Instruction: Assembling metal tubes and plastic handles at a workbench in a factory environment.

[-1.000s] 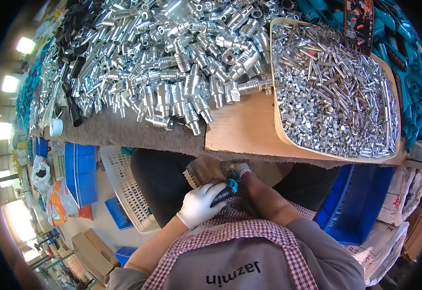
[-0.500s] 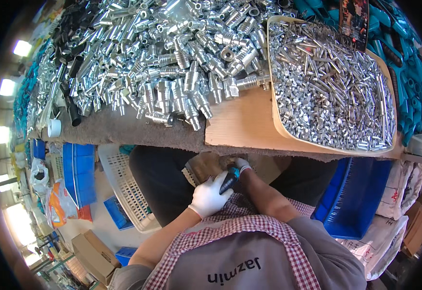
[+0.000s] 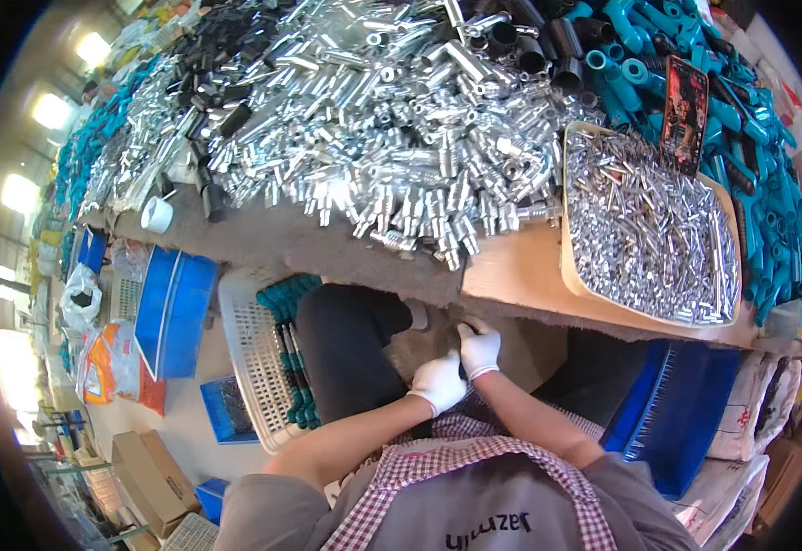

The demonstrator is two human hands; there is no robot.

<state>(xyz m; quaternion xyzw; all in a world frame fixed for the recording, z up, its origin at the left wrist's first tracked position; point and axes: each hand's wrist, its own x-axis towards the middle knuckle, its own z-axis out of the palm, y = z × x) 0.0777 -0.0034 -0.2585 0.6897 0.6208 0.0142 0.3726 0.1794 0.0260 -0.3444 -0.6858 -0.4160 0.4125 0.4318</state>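
Observation:
My left hand point(image 3: 440, 382), in a white glove, is low between my knees, its fingers wrapped round a dark handle. Only a sliver of it shows between my hands; it looks like the black and teal handle seen earlier. Just beyond and to the right, my right hand point(image 3: 481, 349), also white-gloved, is closed with its fingers bent forward. What it grips is hidden beneath it. Both hands are close together, below the table's front edge. Teal and black handles point(image 3: 300, 367) lie in a white perforated basket point(image 3: 244, 354) by my left leg.
Shiny metal fittings point(image 3: 364, 147) are heaped across the table. A cream tray point(image 3: 564, 241) of small metal pins stands at the right, with a phone point(image 3: 685, 115) leaning behind it. Teal parts point(image 3: 768, 211) pile up far right. Blue bins point(image 3: 173, 312) flank my legs.
My view has shifted, so the table sits lower and further right. My right hand has come back from beyond the handle to beside my left hand, and the handle is now mostly covered.

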